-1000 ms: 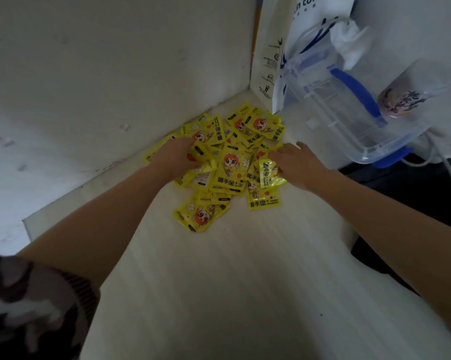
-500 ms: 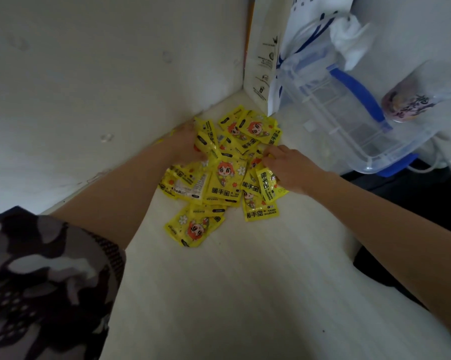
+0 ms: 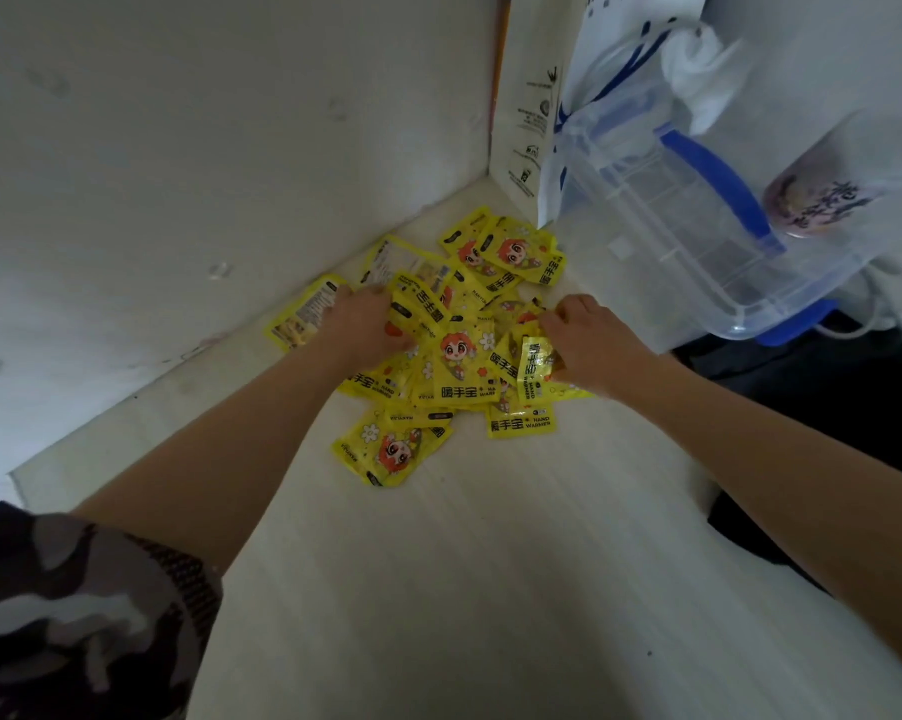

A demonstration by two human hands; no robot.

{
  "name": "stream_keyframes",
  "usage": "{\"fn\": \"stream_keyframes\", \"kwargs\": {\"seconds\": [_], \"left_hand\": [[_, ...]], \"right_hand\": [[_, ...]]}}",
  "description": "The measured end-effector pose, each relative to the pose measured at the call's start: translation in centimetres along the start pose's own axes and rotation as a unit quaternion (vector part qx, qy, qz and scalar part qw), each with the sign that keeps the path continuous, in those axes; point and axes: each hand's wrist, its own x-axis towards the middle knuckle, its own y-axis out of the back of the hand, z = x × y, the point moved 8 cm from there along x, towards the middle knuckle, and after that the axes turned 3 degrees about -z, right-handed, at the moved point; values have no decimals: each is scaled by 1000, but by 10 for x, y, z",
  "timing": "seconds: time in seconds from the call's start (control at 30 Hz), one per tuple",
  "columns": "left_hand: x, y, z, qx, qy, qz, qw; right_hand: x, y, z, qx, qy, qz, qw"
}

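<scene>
A heap of several yellow hand-warmer packets (image 3: 459, 371) lies on the pale table (image 3: 490, 563), in the corner by the wall. My left hand (image 3: 365, 330) lies on the left side of the heap, its fingers dug in among the packets and partly hidden. My right hand (image 3: 589, 345) is on the right side, fingers curled, with one upright yellow packet (image 3: 534, 368) held at its thumb. One packet (image 3: 391, 452) lies apart at the near edge of the heap.
A clear plastic box with blue handle and latches (image 3: 698, 241) stands tilted at the right, behind the heap. A white printed bag (image 3: 532, 122) leans in the corner. A cup with a printed label (image 3: 823, 200) is at far right. A dark drop (image 3: 802, 407) borders the table's right edge.
Both hands have shifted among the packets; the left one drew back toward the heap's left side and the heap has spread toward the wall. The camera view also moved.
</scene>
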Motion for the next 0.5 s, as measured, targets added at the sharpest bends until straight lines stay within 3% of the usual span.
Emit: {"fn": "stream_keyframes", "kwargs": {"seconds": [0.2,0.5], "left_hand": [[-28,3,5,41,6,43,998],[-53,3,15,-35,-35,100,994]], "right_hand": [[-11,-4,-1,3,-8,8,1000],[-29,-10,1,-22,-54,32,998]]}}
